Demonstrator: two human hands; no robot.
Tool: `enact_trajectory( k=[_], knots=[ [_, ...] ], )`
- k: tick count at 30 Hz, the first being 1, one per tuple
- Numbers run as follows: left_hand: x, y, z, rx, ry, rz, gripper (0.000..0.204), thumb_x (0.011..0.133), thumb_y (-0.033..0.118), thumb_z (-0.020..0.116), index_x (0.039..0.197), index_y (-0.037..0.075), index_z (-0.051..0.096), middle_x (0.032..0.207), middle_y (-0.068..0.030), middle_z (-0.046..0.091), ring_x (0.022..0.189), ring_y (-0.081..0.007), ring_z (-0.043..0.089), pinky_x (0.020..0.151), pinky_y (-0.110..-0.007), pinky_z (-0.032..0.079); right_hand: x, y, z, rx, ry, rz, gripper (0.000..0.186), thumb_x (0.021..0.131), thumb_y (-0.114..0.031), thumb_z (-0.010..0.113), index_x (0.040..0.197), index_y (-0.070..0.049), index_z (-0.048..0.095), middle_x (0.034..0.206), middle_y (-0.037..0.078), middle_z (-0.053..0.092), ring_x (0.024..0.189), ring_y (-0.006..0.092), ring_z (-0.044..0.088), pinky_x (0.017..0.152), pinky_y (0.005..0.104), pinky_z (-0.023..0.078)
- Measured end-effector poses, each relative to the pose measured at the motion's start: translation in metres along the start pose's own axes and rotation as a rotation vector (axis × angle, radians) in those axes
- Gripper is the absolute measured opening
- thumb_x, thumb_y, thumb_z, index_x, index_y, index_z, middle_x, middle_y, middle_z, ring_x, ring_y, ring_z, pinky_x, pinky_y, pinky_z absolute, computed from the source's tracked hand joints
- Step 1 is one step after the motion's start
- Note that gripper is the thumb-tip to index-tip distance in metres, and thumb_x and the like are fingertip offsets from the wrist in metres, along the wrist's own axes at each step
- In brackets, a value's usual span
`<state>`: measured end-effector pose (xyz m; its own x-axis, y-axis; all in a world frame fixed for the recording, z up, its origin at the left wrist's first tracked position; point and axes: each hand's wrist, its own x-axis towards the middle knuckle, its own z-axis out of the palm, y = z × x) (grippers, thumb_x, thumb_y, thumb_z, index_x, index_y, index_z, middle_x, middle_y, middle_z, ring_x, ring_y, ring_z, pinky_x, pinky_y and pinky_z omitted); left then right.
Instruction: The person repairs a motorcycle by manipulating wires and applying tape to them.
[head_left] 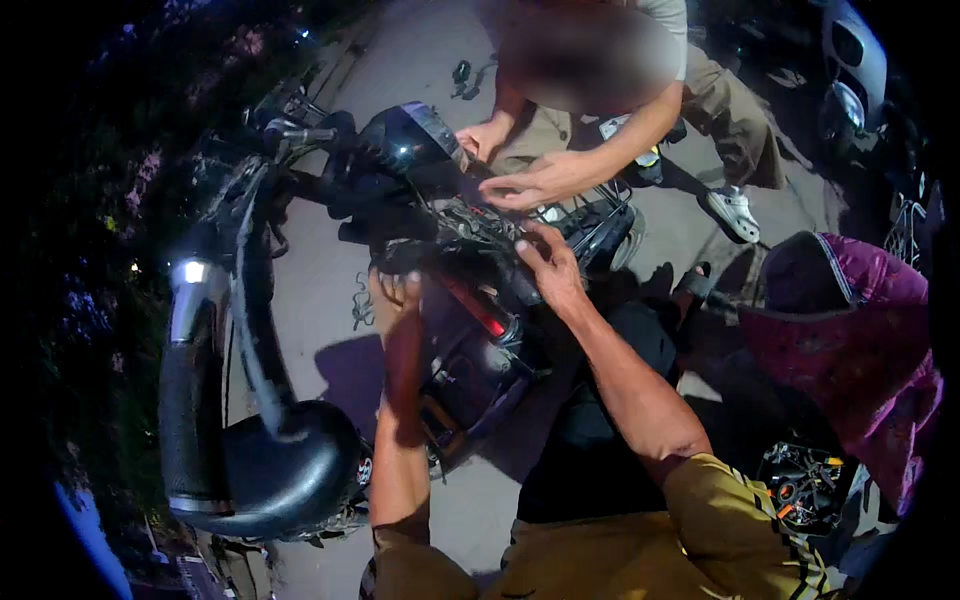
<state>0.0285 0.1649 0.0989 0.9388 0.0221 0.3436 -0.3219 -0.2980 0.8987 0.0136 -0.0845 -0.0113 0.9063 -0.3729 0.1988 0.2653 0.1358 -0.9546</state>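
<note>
A partly dismantled two-wheeler front end, with a glossy dark cowl (410,140) and exposed wiring (460,225), lies across the centre. My left hand (395,290) reaches under its dark housing, fingers curled against the lower edge and partly hidden. My right hand (550,265) has thumb and fingers bent onto the wiring's right end. A red fork tube (485,315) slants down below the wiring, between my forearms. Just above my right hand, another person's hands (525,185) reach onto the wiring and the cowl's edge.
The other person (640,130) crouches opposite. A handlebar grip and curved black body (280,470) fill the left. A magenta cloth (840,370) and a tray of tools (805,485) lie at right. A pale vehicle (850,70) stands at upper right, dark foliage (110,250) along the left.
</note>
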Motion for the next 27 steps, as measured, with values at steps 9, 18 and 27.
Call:
enact_trajectory(
  k=[9, 18, 27],
  knots=[
    [0.012, 0.010, 0.017, -0.249, -0.075, 0.187, 0.047, 0.108, 0.012, 0.073, 0.147, -0.003, 0.052, 0.134, -0.0104, 0.068, 0.121, -0.0200, 0.064, 0.113, -0.035, 0.047, -0.033, -0.009, -0.006, 0.053, 0.045, -0.013, 0.038, 0.107, -0.017, 0.073, 0.140, 0.000, 0.068, 0.134, 0.007, 0.067, 0.120, 0.0162, 0.064, 0.106, 0.0326, 0.052],
    [0.011, -0.023, 0.007, -0.721, -0.156, 0.348, 0.028, 0.107, 0.005, 0.067, 0.134, -0.001, 0.062, 0.122, -0.0049, 0.070, 0.112, -0.0176, 0.064, 0.106, -0.032, 0.049, -0.051, -0.008, -0.003, -0.047, 0.175, -0.094, 0.030, 0.105, -0.022, 0.074, 0.122, 0.003, 0.075, 0.118, 0.015, 0.074, 0.109, 0.0225, 0.069, 0.099, 0.0363, 0.053],
    [0.014, -0.032, 0.011, 0.012, 0.104, 0.214, 0.024, 0.105, 0.010, 0.070, 0.126, 0.000, 0.063, 0.106, -0.0008, 0.066, 0.102, -0.0167, 0.062, 0.099, -0.033, 0.049, -0.056, 0.004, -0.011, -0.026, 0.238, 0.003, 0.026, 0.109, -0.024, 0.072, 0.110, 0.001, 0.074, 0.091, -0.001, 0.067, 0.085, 0.0078, 0.057, 0.077, 0.0278, 0.048]
  ],
)
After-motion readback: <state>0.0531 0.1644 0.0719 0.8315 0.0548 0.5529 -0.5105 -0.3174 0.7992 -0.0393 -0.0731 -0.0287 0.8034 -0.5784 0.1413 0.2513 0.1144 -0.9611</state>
